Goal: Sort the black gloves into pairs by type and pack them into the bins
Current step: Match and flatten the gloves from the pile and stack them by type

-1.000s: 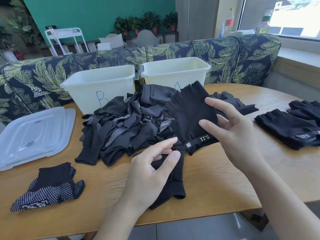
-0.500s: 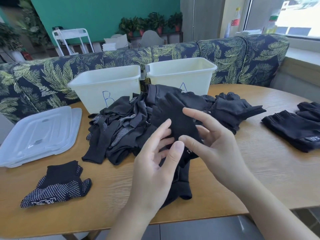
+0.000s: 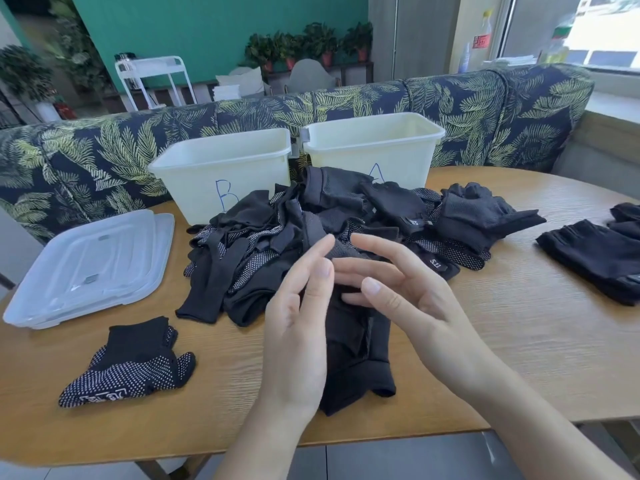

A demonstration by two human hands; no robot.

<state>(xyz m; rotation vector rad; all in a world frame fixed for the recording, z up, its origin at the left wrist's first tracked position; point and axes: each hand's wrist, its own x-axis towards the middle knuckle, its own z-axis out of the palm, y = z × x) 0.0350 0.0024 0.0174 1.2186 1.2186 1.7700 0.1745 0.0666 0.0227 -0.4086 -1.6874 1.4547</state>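
Observation:
A heap of black gloves [image 3: 311,237] lies mid-table in front of two cream bins, bin B [image 3: 221,168] and bin A [image 3: 374,147]. Some gloves carry white grip dots, others are plain fingerless ones with a 5.11 tag [image 3: 436,263]. My left hand [image 3: 298,327] and my right hand [image 3: 412,306] hover close together over a plain black glove [image 3: 356,362] at the near edge of the heap. Their fingers are straight and loosely spread, and the fingertips reach the cloth between them. Neither hand visibly grips anything.
A dotted glove pair [image 3: 131,365] lies apart at the near left. Plain fingerless gloves [image 3: 595,254] sit at the far right. Two clear lids [image 3: 90,265] are stacked at the left. A leaf-patterned sofa [image 3: 104,157] runs behind the wooden table [image 3: 519,341].
My right hand let go of the 5.11 fingerless glove it held up; that glove now lies on the heap. Both hands came together low over the near glove.

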